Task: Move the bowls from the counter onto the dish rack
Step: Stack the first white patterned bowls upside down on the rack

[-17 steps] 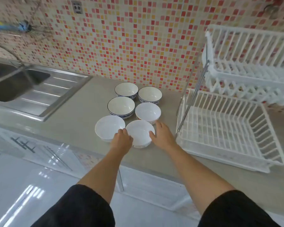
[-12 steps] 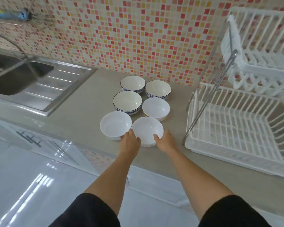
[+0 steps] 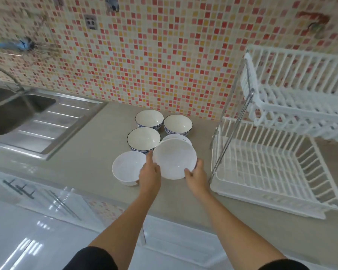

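While my left hand [image 3: 149,175] and right hand [image 3: 196,175] clamp their fingers on opposite rim edges, the plain white bowl [image 3: 174,158] sits raised off the desk [image 3: 82,162]. Five bowls remain beyond and left of my fingers; the dish rack [image 3: 271,168] stands empty to their right.

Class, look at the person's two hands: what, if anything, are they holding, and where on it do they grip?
Both hands hold one plain white bowl at its rim: left hand on the near-left edge, right hand on the near-right edge.
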The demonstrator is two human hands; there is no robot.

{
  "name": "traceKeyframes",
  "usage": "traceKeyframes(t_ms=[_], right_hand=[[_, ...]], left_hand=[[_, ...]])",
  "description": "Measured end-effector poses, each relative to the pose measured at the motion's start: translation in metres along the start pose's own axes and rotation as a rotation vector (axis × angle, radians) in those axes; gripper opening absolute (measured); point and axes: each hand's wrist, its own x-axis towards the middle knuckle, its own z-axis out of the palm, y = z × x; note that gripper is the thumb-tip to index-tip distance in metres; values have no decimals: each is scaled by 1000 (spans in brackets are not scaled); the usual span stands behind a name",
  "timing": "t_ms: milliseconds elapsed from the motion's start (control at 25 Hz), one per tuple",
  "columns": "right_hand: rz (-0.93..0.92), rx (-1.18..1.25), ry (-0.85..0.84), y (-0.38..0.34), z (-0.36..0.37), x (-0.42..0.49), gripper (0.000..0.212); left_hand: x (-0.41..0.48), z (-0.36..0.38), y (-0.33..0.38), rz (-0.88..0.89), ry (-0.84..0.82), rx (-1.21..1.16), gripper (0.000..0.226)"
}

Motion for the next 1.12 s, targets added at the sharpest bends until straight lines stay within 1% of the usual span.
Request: traceKeyframes(t_ms=[80,160,200,280,360,440,520,600,680,760,800,880,1000,1120], right_hand=[[-81,191,8,-38,-20,-1,34],[-145,356,-21,-74,-41,-2,45],[-197,397,-23,-91,-53,-2,50],[-313,444,-19,-123,-77,-8,59],[-405,469,2,-152,-105,-16,61],[-496,497,25,-175,-135,-20,52],[-611,494,29,-188,-171,-21,44],[-691,447,31,-195,-210,-17,50],[-728,364,53,-193,-253,-10,67],[-717,260,59,-187,-297,3,89],[-698,169,64,-182,-316,11,95],[-645,-5,63,-170,-350,28,95],[-552,-127,19,-158,-380,53,96],[-441,-269,-59,-147,-395,86,106]], left_hand=[[6,-17,33,89,51,-200,35],[9,-35,68,179,53,-473,26],[10,-43,87,219,52,-596,24],[13,-55,124,262,37,-761,19],[9,-63,163,312,0,-874,14],[2,-67,200,374,-50,-934,15],[-2,-70,234,442,-108,-946,22],[2,-67,262,514,-160,-828,33],[6,-55,288,580,-196,-649,43],[12,-34,314,601,-245,-522,49],[15,-21,327,610,-263,-459,59],[24,5,350,610,-284,-331,80],[43,39,374,543,-318,-161,89],[57,71,387,479,-401,16,93]])
